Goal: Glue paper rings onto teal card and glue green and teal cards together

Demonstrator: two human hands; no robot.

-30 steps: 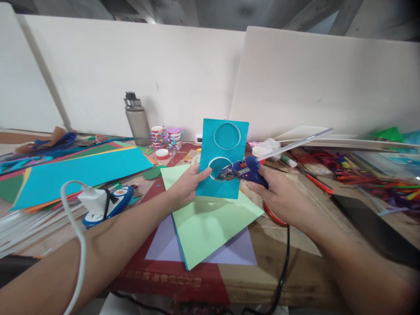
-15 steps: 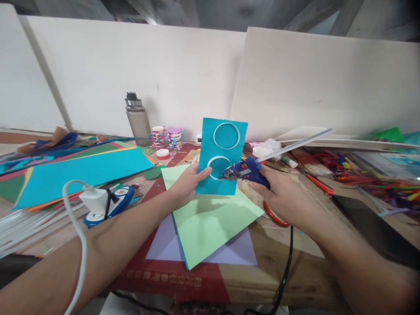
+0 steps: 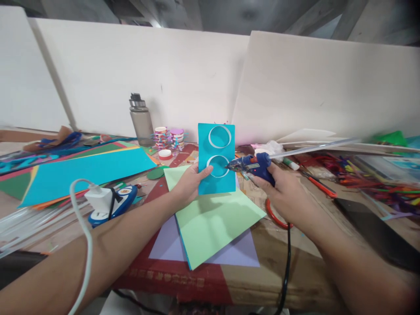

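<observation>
Holding: card [image 3: 215,152], our left hand [image 3: 192,181]; glue gun [image 3: 260,167], our right hand [image 3: 280,183]; a nozzle [image 3: 230,166] slip could burn our nearby left thumb [image 3: 206,173].

Glue gun [image 3: 257,167] hovering at blue card [image 3: 215,151]

L hand [image 3: 190,181] is pinching the card's L edge, holding it upright, w/ two white-rimmed rings [image 3: 219,146] showing, one above t'other. R hand [image 3: 280,183] is gripping the gun, tip pointing at the lower ring [image 3: 218,176]; contact's hard to tell. Clear glue stick [image 3: 315,148] is jutting out the back. Below, pale green sheet [image 3: 219,227] is lying atop lavender sheet [image 3: 167,246]. Water bottle [image 3: 141,127] is standing nr the back, just L of two small striped stacks [image 3: 160,139].
</observation>
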